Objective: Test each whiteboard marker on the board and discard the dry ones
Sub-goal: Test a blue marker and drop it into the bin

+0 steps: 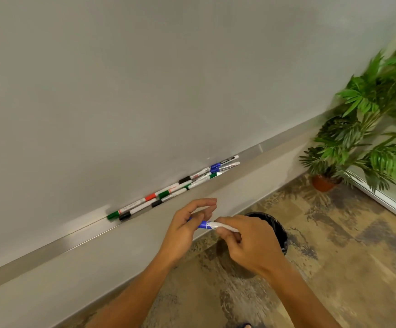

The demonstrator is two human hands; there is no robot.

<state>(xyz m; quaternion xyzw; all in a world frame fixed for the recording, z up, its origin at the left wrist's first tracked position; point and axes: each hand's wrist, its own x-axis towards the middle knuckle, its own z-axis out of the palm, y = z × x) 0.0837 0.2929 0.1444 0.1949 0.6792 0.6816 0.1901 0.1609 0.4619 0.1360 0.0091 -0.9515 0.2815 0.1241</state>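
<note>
A white marker with a blue cap (208, 225) is held between both hands in front of the tray. My left hand (187, 229) pinches the blue cap end, and my right hand (246, 242) grips the white barrel. The whiteboard (145, 79) fills the upper left and looks blank. Several markers (173, 188) with green, black, red and blue caps lie in a row on the metal tray (50, 247) along the board's lower edge.
A black bin with a liner (277, 227) stands on the floor right behind my right hand. A potted green plant (367, 129) stands in the right corner by a white-framed glass panel (386, 202). The floor is patterned brown.
</note>
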